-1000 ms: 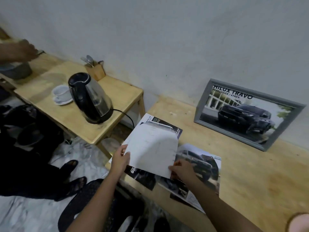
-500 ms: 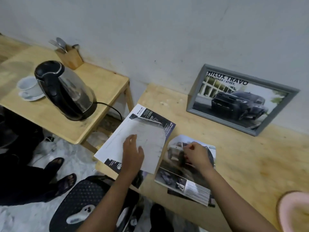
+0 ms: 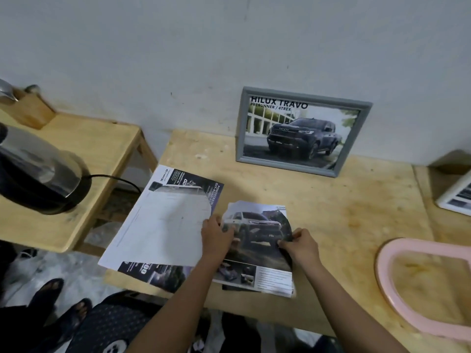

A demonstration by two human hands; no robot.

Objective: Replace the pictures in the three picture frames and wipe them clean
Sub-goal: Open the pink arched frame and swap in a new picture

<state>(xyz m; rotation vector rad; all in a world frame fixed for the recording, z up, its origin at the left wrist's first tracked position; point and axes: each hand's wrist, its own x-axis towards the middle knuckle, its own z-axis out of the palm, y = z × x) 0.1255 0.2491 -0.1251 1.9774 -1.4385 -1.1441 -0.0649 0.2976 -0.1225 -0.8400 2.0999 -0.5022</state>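
I am pinching the truck picture (image 3: 257,233) with both hands, left hand (image 3: 216,234) at nine o'clock, right hand (image 3: 300,244) at three; uneven pulling could tear it.

A picture frame (image 3: 303,131) stands at the back of the surface (image 3: 344,207), leaning against the wall (image 3: 229,47). In front of it, near the front edge, a car brochure page (image 3: 257,248) lies on the surface, with the left hand (image 3: 216,235) on its left edge and the right hand (image 3: 302,247) on its right edge. Just left of that page a large sheet (image 3: 163,225) lies over other printed pages and overhangs the surface's left edge. Further left stands a lower side table (image 3: 102,149) bearing a kettle (image 3: 38,171) with a wooden holder (image 3: 30,110) behind it. At the right, an oval frame (image 3: 390,289) lies on the surface near the front, and another frame (image 3: 456,197) lies beyond it.
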